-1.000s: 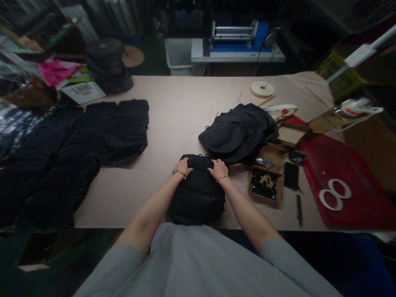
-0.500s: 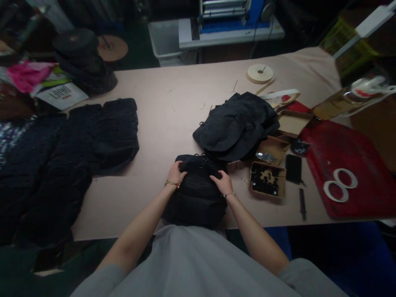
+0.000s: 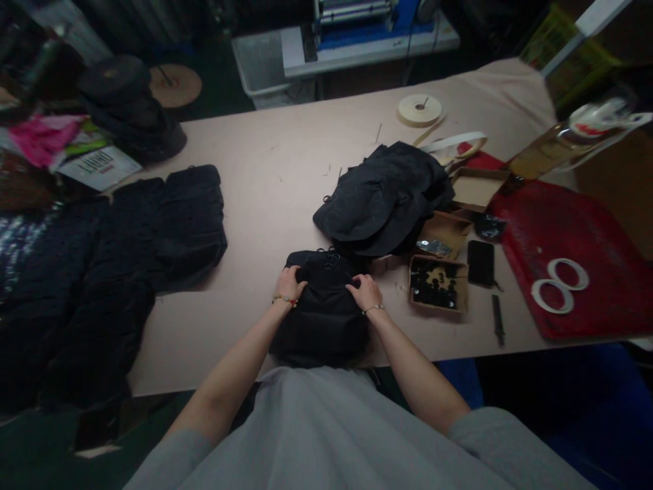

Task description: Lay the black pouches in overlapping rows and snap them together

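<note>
A black fabric bag lies at the table's near edge, right in front of my body. Small dark rings or loops show near its far end. My left hand grips its left side, thumb on top, with the other fingers curled over the edge. On the opposite side my right hand holds the fabric in the same way, its fingertips partly hidden. Just beyond the bag sits a heap of black fabric pieces, touching or nearly touching its far edge.
To the right are a cardboard box of small black parts, a box with shiny metal bits, a black pouch, a red board with white tape rings, and a bottle. Black pieces cover the table's left.
The view has shifted slightly, so the table's contents sit a little differently in the picture. Both hands keep their hold on the bag's sides, with hardly any movement.
</note>
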Available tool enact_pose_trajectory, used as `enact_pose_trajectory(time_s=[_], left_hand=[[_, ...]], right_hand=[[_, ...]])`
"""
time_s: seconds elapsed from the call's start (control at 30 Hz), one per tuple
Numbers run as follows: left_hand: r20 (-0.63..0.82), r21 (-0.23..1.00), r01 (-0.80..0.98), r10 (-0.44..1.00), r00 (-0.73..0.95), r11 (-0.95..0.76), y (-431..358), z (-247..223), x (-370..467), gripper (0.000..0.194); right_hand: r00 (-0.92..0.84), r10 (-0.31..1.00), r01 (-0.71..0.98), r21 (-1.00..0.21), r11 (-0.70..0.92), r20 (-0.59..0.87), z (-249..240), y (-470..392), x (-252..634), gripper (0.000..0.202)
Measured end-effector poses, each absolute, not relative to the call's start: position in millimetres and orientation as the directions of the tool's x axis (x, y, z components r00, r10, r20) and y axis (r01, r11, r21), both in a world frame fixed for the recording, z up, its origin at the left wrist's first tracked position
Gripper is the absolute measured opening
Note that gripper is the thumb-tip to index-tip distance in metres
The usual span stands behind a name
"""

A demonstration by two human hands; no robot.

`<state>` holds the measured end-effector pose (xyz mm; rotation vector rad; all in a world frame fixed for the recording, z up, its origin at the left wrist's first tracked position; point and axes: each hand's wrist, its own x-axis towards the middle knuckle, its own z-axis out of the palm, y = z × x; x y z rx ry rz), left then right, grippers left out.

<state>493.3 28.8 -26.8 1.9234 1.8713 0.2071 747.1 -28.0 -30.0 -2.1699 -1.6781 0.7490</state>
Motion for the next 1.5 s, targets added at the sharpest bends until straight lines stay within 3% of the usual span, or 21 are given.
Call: enact_pose_trajectory(time_s=[0.1, 0.27, 0.33, 0.43, 0.53, 0.73, 0.87, 0.93, 1.03, 1.2, 1.3, 1.4, 1.5], left_hand=[[-0.189, 0.366, 0.931, 0.979, 0.083, -0.008, 27.8, -20.0, 494.5, 0.038], [-0.283, 0.394, 0.919, 0.955, 0.091, 0.029, 15.6, -8.0, 479.8, 0.014], [-0.383, 0.415, 0.901, 0.923, 0.044, 0.129, 15.0, -6.6, 473.4, 0.017], [-0.456, 0.431, 0.866, 0.889, -0.033, 0.253, 22.9, -10.8, 471.5, 0.019], [-0.389, 0.511, 0.816, 0.919, -0.063, 0.273, 34.3, -19.6, 478.4, 0.026], [-0.331, 0.552, 0.796, 0.941, -0.067, 0.25, 33.0, -23.2, 486.9, 0.013], [-0.322, 0.593, 0.755, 0.942, -0.097, 0.28, 23.0, -24.3, 481.2, 0.048], [-0.353, 0.557, 0.768, 0.927, -0.125, 0.315, 21.9, -26.4, 478.6, 0.054], [-0.393, 0.52, 0.792, 0.913, -0.11, 0.319, 22.5, -25.3, 475.3, 0.04], [-0.476, 0.587, 0.73, 0.879, -0.04, 0.351, 13.1, -10.2, 462.4, 0.024], [-0.532, 0.55, 0.749, 0.847, -0.028, 0.37, 5.1, -5.7, 455.5, 0.021], [-0.539, 0.435, 0.845, 0.842, -0.033, 0.312, 3.6, -8.9, 456.7, 0.018], [-0.479, 0.401, 0.878, 0.877, -0.045, 0.264, 8.5, -13.2, 465.0, 0.023]], right_hand=[[0.185, 0.948, 0.801, -0.519, -0.297, -0.258, -24.0, -26.6, 747.3, 0.016], [0.2, 0.9, 0.596, -0.681, -0.425, -0.387, -23.5, -51.8, 755.4, 0.024], [0.191, 0.881, 0.523, -0.715, -0.464, -0.432, -29.4, -60.7, 758.5, 0.026], [0.256, 0.921, 0.56, -0.732, -0.388, -0.293, -38.0, -61.4, 759.0, 0.021], [0.315, 0.931, 0.615, -0.708, -0.347, -0.182, -41.7, -49.9, 754.9, 0.017], [0.335, 0.91, 0.594, -0.695, -0.406, -0.245, -40.0, -40.6, 749.7, 0.01], [0.375, 0.9, 0.541, -0.735, -0.408, -0.223, -40.5, -49.9, 749.1, 0.013], [0.381, 0.886, 0.482, -0.762, -0.433, -0.263, -41.4, -51.8, 748.7, 0.016], [0.411, 0.849, 0.354, -0.799, -0.486, -0.334, -42.5, -51.5, 750.4, 0.026], [0.375, 0.819, 0.179, -0.833, -0.524, -0.435, -47.0, -63.0, 758.8, 0.036], [0.298, 0.847, 0.212, -0.835, -0.508, -0.44, -52.5, -74.9, 760.4, 0.027], [0.271, 0.851, 0.349, -0.779, -0.521, -0.449, -54.5, -79.9, 757.9, 0.019], [0.315, 0.88, 0.508, -0.72, -0.472, -0.355, -49.9, -77.8, 754.7, 0.021]])
